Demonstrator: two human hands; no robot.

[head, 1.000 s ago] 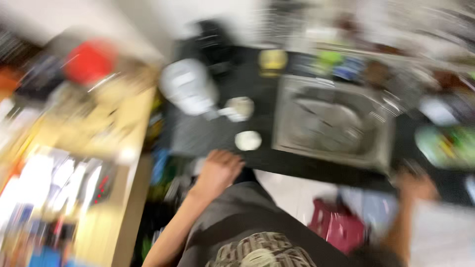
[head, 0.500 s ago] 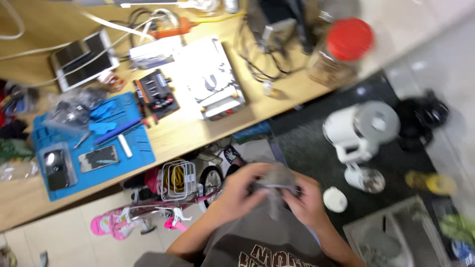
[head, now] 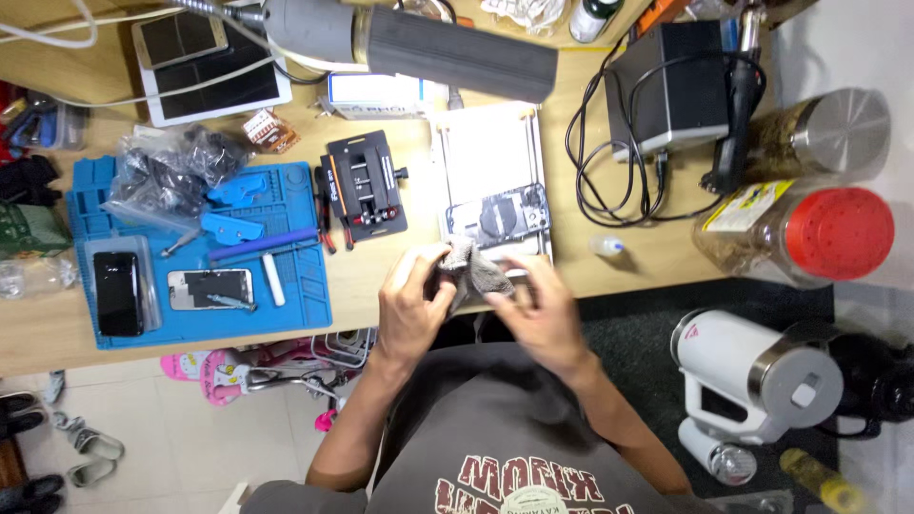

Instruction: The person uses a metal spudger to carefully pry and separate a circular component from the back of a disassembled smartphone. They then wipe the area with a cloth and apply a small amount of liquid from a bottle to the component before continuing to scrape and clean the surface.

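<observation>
- Head view is showing the left hand [head: 411, 309] and the right hand [head: 538, 314] both gripping a grey cloth [head: 471, 268], which is bunching between their fingers.
- Just beyond the hands, an opened phone [head: 500, 217] is lying on a white plate.
- Farther left, a blue work mat [head: 295, 305] is lying on the wooden table [head: 38, 328].

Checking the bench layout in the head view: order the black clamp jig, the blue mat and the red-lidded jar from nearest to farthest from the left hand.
From the left hand:
1. Black clamp jig, just above it on the bench.
2. Blue mat, to its left.
3. Red-lidded jar, far right.
</observation>
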